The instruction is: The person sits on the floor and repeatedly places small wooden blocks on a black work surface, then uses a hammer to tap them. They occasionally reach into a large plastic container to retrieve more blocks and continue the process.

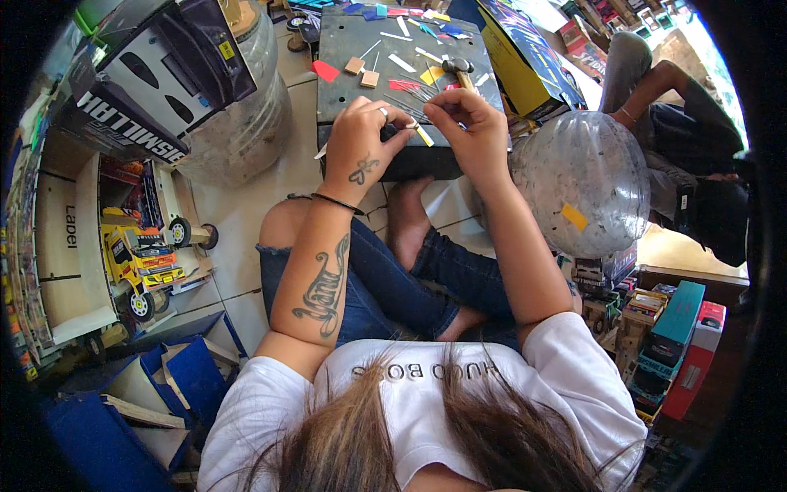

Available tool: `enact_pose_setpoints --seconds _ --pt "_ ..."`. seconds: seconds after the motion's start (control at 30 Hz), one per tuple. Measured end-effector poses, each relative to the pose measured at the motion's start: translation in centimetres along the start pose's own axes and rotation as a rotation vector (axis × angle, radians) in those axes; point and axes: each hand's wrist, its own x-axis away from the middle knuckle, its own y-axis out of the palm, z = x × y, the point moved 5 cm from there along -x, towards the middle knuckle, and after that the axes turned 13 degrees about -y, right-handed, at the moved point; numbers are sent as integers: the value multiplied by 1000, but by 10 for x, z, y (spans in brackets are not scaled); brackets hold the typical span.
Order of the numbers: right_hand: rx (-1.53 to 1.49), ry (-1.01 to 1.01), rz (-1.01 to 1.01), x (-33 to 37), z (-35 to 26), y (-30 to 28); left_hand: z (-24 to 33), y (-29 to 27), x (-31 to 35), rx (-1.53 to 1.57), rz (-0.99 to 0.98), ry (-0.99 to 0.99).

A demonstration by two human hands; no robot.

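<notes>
White and yellow: one small strip (423, 134), upper middle of the frame, at the near edge of a dark work surface (338, 49). Left hand (359, 135): mine, thumb and forefinger brought together, apparently pinching the strip's white end. Right hand (474, 135): mine, fingers curled just beside the strip; whether the tips meet, or clasp anything, I cannot tell. Step in hand, by my judgement: fine two-handed fingertip work on this strip. Next move, as I judge it: calls for a steady left pinch and light, exact right fingertips, without force. Pose: left forearm rising from the lower left, knuckles uppermost, wrist slightly bent inward; right forearm slanting up and leftward from the lower right, wrist arched above the near edge; both elbows bent, hands close but apart. Adjacent stock, upper middle: thin rods (403, 104) beyond my fingertips; one hammer (459, 69), beyond my right hand; two wooden blocks (370, 79), beyond my left; one red piece (325, 70), left edge of the surface.
</notes>
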Motion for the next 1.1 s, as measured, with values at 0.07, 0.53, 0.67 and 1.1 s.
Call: enact_pose_setpoints --seconds 0.07,0.53,0.67,1.1 --pt "82 -46 -7 0 -5 1 1 0 0 1 -7 5" --pt "112 -74 -19 -3 -6 2 3 -2 1 -10 -12 -3" --pt "125 -92 -20 -3 -8 2 2 -2 1 -22 -7 9" --pt "190 -182 -5 -3 -11 8 8 3 0 137 61 65"
